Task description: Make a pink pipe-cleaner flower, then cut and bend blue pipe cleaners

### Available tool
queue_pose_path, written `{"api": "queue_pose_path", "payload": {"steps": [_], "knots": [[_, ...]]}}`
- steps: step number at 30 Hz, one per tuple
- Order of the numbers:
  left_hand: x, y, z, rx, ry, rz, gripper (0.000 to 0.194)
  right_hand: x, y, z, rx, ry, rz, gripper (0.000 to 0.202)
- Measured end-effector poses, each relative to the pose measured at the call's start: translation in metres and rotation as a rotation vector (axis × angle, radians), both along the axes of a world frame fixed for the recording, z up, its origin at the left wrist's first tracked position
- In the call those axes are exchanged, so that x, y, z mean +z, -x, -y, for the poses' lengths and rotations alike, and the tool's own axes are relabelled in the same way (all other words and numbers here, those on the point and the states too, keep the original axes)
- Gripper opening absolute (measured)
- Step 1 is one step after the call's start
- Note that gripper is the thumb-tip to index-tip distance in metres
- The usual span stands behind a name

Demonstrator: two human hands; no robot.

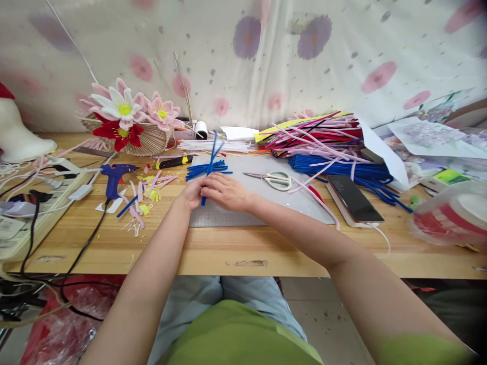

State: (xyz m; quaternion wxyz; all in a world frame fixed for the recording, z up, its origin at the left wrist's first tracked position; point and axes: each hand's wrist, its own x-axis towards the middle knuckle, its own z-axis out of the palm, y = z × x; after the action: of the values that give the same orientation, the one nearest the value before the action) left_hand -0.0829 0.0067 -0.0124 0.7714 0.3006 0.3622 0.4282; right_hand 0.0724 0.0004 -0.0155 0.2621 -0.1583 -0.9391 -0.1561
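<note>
My left hand and my right hand are together over the left part of the grey cutting mat. Between them they grip a few blue pipe cleaners, which stick up above the fingers and cross near the top; a short end shows below. The fingertips of both hands are partly hidden by each other. Just behind lies a small pile of short blue pipe cleaners. Scissors with pale handles rest on the mat to the right of my hands.
A blue glue gun and yellow and pink scraps lie left, near a power strip. Fuzzy flowers stand behind. Bundled pipe cleaners, a phone and a plastic tub are on the right.
</note>
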Motion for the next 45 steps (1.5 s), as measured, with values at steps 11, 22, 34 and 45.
{"api": "queue_pose_path", "payload": {"steps": [11, 22, 34, 45], "knots": [[0.002, 0.028, 0.022, -0.534, -0.067, -0.179, 0.02, 0.019, -0.047, -0.047, -0.489, 0.309, -0.242, 0.036], [-0.007, -0.016, 0.019, 0.044, -0.189, 0.059, 0.018, 0.021, -0.013, -0.023, 0.024, 1.763, -0.98, 0.027], [-0.02, -0.034, 0.02, 0.246, -0.182, -0.136, 0.018, -0.015, 0.009, -0.011, -0.063, 1.678, -0.982, 0.037], [-0.021, -0.033, 0.021, 0.147, -0.127, -0.121, 0.022, -0.03, 0.004, -0.019, -0.16, 1.414, -0.792, 0.033]]}}
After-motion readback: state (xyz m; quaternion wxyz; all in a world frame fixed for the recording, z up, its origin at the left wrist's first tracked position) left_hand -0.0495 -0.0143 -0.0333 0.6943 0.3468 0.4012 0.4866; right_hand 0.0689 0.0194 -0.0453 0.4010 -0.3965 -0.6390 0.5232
